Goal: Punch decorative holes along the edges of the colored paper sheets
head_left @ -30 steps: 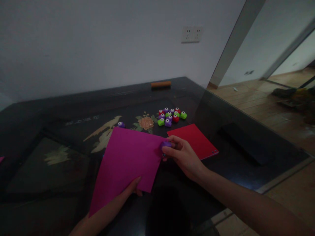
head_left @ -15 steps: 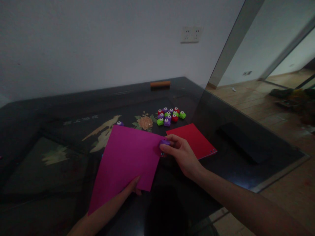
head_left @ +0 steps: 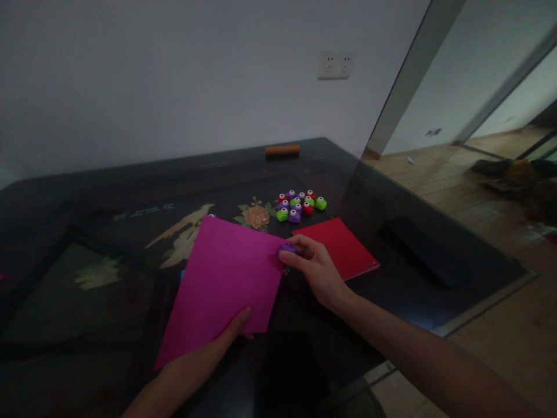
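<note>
A magenta sheet of paper point(head_left: 230, 273) is held tilted above the dark table. My left hand point(head_left: 230, 337) grips its lower edge, thumb on top and fingers underneath. At the sheet's upper right corner, my right hand point(head_left: 315, 267) pinches a small purple clip point(head_left: 286, 249) between thumb and fingers. Whether its jaws are around the paper cannot be made out. Beyond my right hand lies a cluster of small red, green and purple clips point(head_left: 296, 203) with eye-like tops. Another purple clip point(head_left: 212, 216) peeks out behind the sheet's upper left corner.
Red paper point(head_left: 343, 249) lies right of my right hand. A long black object point(head_left: 422, 249) sits near the table's right edge. An orange-brown cylinder point(head_left: 282, 151) rests at the back by the wall. Flower and bird pictures decorate the dark table point(head_left: 108, 331).
The left thumb shows more fully on the sheet now. My right hand and the purple clip have shifted slightly left, still at the corner. The sheet hides more of the clip behind it.
</note>
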{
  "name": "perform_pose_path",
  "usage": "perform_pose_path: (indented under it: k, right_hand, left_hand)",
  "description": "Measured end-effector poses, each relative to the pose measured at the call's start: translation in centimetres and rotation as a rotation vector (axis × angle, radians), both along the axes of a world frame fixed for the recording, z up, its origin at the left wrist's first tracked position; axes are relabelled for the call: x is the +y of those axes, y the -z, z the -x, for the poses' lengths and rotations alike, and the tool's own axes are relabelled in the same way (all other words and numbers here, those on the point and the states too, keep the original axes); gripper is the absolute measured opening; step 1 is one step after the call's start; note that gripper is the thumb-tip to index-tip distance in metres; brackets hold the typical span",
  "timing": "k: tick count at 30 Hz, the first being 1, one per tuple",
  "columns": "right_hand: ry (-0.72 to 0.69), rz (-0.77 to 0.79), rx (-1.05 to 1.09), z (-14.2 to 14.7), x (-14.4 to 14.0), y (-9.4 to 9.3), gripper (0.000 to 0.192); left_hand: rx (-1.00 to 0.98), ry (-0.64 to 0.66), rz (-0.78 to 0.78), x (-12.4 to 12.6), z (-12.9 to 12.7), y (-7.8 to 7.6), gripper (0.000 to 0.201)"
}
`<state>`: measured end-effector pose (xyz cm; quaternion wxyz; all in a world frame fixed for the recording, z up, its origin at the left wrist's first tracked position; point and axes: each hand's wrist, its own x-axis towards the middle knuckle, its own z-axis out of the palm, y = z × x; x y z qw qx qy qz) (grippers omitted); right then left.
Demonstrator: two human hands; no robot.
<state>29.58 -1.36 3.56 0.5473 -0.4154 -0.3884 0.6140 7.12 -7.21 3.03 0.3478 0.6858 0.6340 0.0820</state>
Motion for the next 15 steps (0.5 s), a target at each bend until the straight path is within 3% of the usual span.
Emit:
perform_pose_path:
  k: [10,15]
  right_hand:
    - [-0.018,0.004,0.003,0.0,0.4,0.6,0.025]
    - [-0.051,0.020,0.034,0.1,0.4,0.6,0.029]
  left_hand:
    - [-0.051,-0.013,0.036,1.1,-1.3,-1.3,0.035]
    - [-0.116,-0.058,0.044,1.1,-1.9,-1.9,0.047]
